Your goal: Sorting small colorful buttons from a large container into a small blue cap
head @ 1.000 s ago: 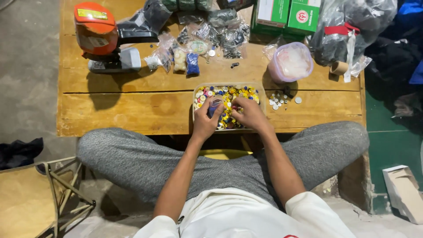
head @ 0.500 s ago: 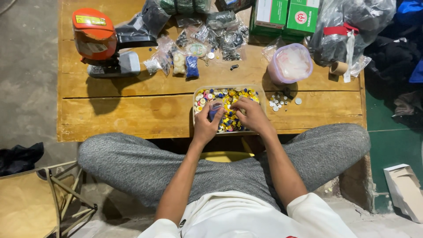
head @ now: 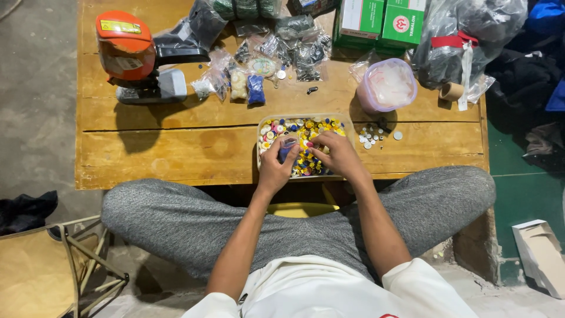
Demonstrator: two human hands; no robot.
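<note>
Both hands work over the tray of buttons (head: 329, 126) at the table's (head: 176, 147) near edge. Left hand (head: 275, 168) is curled around a small blue bag (head: 286, 148); right hand (head: 338, 154) pinches a pink button (head: 310, 145) just beside it.

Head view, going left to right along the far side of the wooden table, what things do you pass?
Orange and grey machine → small clear bags of bits → green boxes → pink-lidded tub → tape roll.
</note>
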